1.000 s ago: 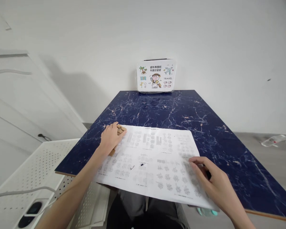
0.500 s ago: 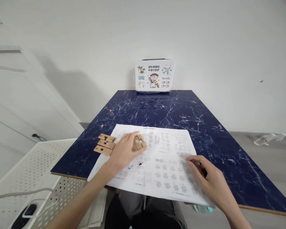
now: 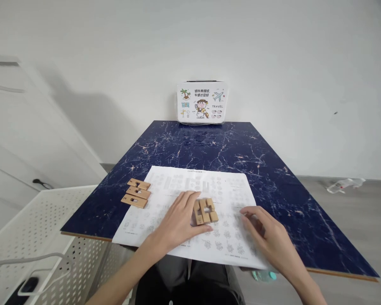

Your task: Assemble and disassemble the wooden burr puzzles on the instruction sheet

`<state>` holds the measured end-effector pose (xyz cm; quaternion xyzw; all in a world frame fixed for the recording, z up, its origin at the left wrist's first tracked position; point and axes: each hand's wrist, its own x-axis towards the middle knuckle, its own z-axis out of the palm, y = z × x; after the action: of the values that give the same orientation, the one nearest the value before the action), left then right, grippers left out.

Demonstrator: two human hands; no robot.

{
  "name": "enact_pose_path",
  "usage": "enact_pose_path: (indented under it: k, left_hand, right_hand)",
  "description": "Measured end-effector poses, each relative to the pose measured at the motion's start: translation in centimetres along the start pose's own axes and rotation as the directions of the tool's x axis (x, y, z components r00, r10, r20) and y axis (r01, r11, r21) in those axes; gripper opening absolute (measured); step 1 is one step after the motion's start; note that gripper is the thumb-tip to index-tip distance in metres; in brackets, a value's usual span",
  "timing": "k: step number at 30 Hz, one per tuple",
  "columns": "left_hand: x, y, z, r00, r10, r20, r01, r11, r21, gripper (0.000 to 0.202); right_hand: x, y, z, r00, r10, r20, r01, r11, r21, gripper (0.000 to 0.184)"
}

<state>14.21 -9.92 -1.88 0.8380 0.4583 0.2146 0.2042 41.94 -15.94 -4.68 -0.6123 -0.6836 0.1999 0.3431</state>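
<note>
A white instruction sheet (image 3: 209, 186) printed with small diagrams lies on the dark blue marble table (image 3: 209, 144). My left hand (image 3: 178, 220) rests on the sheet with its fingers curled against a cluster of notched wooden puzzle pieces (image 3: 205, 210) at the middle of the paper. My right hand (image 3: 266, 241) lies on the sheet's lower right part, fingers bent and spread, just right of that cluster and holding nothing. Three more wooden pieces (image 3: 136, 192) lie side by side at the sheet's left edge.
A cartoon travel card (image 3: 202, 103) leans against the white wall at the table's far edge. A white perforated cart (image 3: 44, 228) with a cable and a dark device stands at the left. A plastic bottle (image 3: 344, 184) lies on the floor at the right.
My left hand took some wooden pieces from the pile at the sheet's left edge and carried them right and toward me onto the middle of the paper. My right hand stayed put.
</note>
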Motion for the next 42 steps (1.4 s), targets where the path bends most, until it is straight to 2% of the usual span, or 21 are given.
enact_pose_path:
  k: [5,10,12,16,19,23,27,30,34,42]
  left_hand:
    - [-1.0,-1.1,-0.9,0.999,-0.042,0.007,0.042,0.998,-0.045,0.079]
    - [-1.0,-1.0,-1.3,1.000,-0.028,0.008,0.029,0.991,-0.128,0.059]
    - [-1.0,-1.1,-1.4,1.000,-0.016,0.002,0.016,0.988,-0.155,0.056]
    - [-1.2,-1.5,-1.4,0.999,-0.018,-0.041,0.010,0.983,-0.183,0.058]
    - [-1.5,-1.8,-1.3,0.997,-0.034,-0.065,0.020,0.981,-0.194,0.061]
    - [-1.8,-1.6,-1.5,0.996,-0.029,-0.089,0.011,0.979,-0.203,0.059]
    - [-2.0,-1.4,-1.7,0.989,0.030,-0.145,-0.058,0.979,-0.196,0.058]
    - [-2.0,-1.3,-1.8,0.978,0.093,-0.187,-0.131,0.970,-0.205,0.056]
    - [-2.0,-1.2,-1.9,0.961,0.145,-0.235,-0.195,0.959,-0.204,0.057]
    - [-2.1,-1.1,-2.0,0.946,0.181,-0.270,-0.244,0.944,-0.223,0.056]
  right_hand:
    - [0.8,-2.0,0.5,0.982,-0.122,0.142,0.113,0.991,0.067,0.026]
    - [2.6,-3.4,1.5,0.941,-0.225,0.253,0.190,0.969,0.157,0.056]
    - [3.4,-3.6,1.8,0.923,-0.246,0.297,0.201,0.964,0.176,0.063]
    - [4.3,-3.9,2.2,0.907,-0.257,0.333,0.203,0.961,0.189,0.057]
    - [4.3,-3.9,2.3,0.923,-0.241,0.300,0.184,0.961,0.206,0.050]
    - [3.6,-3.8,2.2,0.961,-0.194,0.199,0.140,0.956,0.257,0.049]
    - [2.8,-4.9,2.2,0.981,-0.135,0.142,0.063,0.905,0.421,0.051]
    - [2.3,-6.4,2.3,0.981,-0.087,0.171,-0.018,0.843,0.537,0.055]
    - [2.1,-7.9,2.7,0.973,-0.045,0.228,-0.108,0.783,0.612,0.058]
    - [1.9,-8.6,3.3,0.970,-0.031,0.240,-0.150,0.700,0.698,0.055]
